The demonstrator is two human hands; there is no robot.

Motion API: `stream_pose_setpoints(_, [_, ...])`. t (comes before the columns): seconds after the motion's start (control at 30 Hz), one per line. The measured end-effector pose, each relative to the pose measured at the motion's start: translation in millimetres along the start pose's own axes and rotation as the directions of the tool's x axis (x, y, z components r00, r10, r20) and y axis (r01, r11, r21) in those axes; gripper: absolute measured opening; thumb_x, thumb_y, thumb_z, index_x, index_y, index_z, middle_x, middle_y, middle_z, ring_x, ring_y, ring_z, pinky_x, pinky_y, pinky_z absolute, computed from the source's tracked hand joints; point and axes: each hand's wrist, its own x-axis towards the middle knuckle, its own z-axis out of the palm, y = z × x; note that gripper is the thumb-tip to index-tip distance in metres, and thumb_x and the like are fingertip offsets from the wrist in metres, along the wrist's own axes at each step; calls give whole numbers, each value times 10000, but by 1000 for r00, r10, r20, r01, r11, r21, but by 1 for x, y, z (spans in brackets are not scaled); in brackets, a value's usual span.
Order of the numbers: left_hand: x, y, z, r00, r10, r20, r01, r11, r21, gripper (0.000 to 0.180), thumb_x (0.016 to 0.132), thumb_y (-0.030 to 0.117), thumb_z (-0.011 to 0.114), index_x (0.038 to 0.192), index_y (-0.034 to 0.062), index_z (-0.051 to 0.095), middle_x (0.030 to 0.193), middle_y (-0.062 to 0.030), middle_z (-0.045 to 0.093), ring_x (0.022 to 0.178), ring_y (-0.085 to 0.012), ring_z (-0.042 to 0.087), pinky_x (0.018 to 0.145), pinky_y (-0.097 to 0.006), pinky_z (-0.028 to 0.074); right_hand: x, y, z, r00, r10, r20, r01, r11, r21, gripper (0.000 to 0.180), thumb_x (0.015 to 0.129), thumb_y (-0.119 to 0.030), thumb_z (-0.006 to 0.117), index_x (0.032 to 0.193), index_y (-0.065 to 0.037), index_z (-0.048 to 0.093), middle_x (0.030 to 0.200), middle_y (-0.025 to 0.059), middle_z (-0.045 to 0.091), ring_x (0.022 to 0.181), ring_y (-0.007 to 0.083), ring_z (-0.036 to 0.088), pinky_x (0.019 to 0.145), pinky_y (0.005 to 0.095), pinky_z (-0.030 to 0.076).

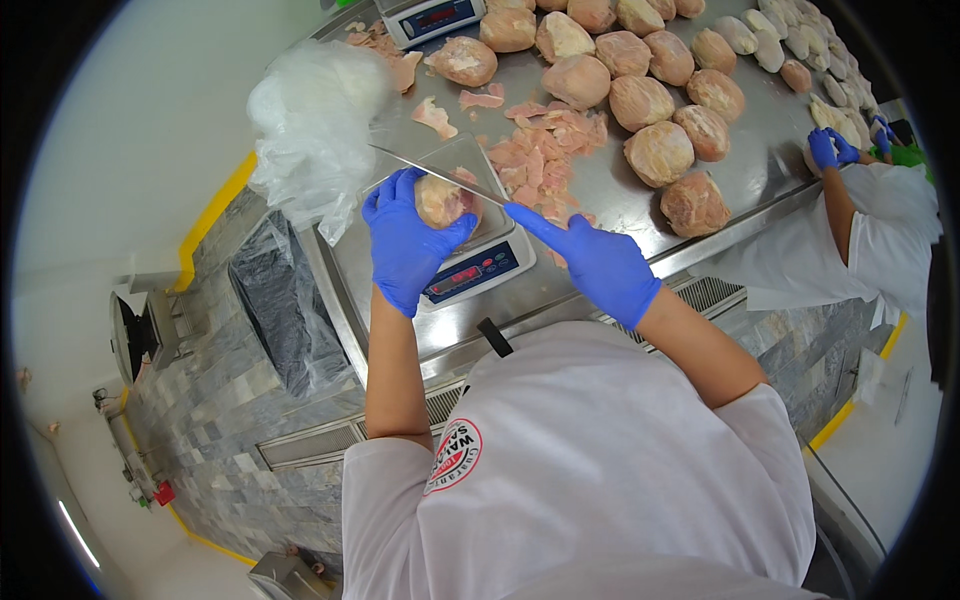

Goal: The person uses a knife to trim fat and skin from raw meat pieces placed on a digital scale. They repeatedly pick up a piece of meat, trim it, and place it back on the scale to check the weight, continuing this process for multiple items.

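My left hand [410, 240], in a blue glove, curls around the side of a round lump of raw meat [440, 203]. The lump rests on the clear-topped platform of a digital scale [492, 268] with a red display. In my blue-gloved right hand [600, 262] is a long thin knife [450, 180]. Its blade points to the upper left and passes over the lump; whether it touches the meat I cannot tell. The glove mostly hides the handle. Just beyond the scale lies a pile of thin pink meat trimmings [545, 150].
Several more meat lumps [640, 103] cover the far right of the steel table [625, 205]. Crumpled clear plastic bags [318, 115] sit at the left corner, above a black-lined bin [285, 300]. A second scale [430, 20] stands at the back. A gloved co-worker [880, 220] works at the right.
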Motion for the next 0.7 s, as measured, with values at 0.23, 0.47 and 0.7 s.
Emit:
stream_pose_setpoints(0.23, [2,-1,2,1000,23,-8,-23,1000,0,758,637,412,865,1266,86,595,1214,-129,629,1196,-364,514,1062,-464,356,84,-17,13,998,-35,-48,43,983,180,816,928,-6,483,1602,-379,212,1030,214,633,833,380,682,724,469,559])
stream_pose_setpoints(0.47, [1,-6,11,990,-79,-118,81,997,17,816,628,385,888,1309,76,562,1275,-153,581,1231,-351,513,1071,-461,352,54,18,26,993,73,97,-108,901,421,843,924,-23,483,1615,-358,135,1039,263,681,910,443,676,823,504,541])
stream_pose_setpoints(0.7, [16,-4,8,997,-67,-32,69,995,77,789,633,407,891,1275,68,581,1213,-147,613,1173,-340,554,1057,-447,366,49,6,-28,981,1,194,-51,966,252,860,908,2,493,1612,-357,154,944,211,694,828,384,693,708,476,558])
